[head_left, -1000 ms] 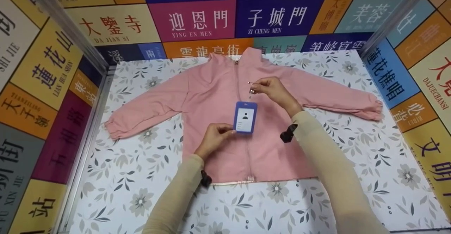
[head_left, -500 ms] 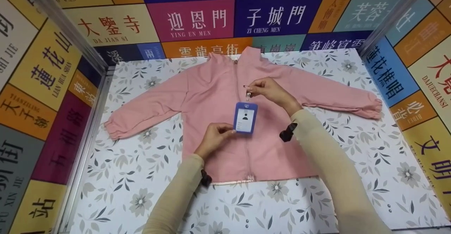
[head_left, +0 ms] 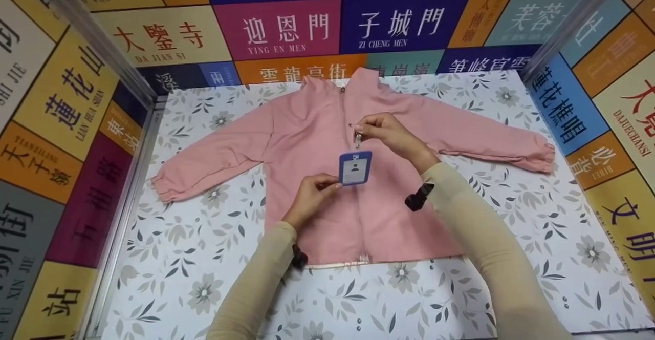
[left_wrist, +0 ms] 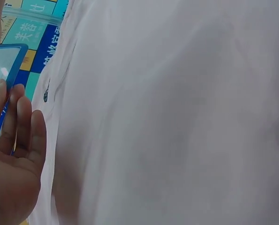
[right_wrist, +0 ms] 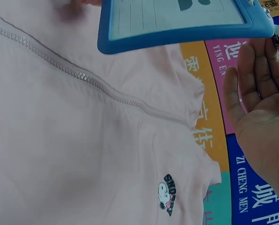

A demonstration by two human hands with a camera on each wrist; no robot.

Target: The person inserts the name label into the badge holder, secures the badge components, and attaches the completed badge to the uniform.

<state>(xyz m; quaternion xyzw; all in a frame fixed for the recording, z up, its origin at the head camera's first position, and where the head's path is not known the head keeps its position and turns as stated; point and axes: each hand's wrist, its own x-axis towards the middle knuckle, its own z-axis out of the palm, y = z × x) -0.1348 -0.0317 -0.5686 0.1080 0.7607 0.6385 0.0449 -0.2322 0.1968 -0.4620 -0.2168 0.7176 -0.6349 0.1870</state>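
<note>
A blue-framed ID badge (head_left: pixel 354 168) with a white card and a dark portrait figure is held above the front of a pink jacket (head_left: pixel 307 140). My left hand (head_left: pixel 313 196) pinches the badge's lower left edge between thumb and fingers. At its top, my right hand (head_left: pixel 381 130) pinches the metal clip (head_left: pixel 357 138) that joins the badge. In the left wrist view, the thumb lies on the face of the badge (left_wrist: pixel 8 65). The right wrist view shows the blue frame (right_wrist: pixel 186 40) close up, with the clip (right_wrist: pixel 277 35) by the fingers.
The jacket lies flat with both sleeves spread, its zipper (right_wrist: pixel 83 77) down the middle and a small cartoon print (right_wrist: pixel 167 194) on the chest. Under it is a white floral tabletop (head_left: pixel 204 289). Colourful lettered panels (head_left: pixel 286 27) stand at the back and both sides.
My right hand has moved slightly left with the clip, now close over the badge's top. The badge's lower edge has risen a little and its face has tilted. The jacket has stayed in place.
</note>
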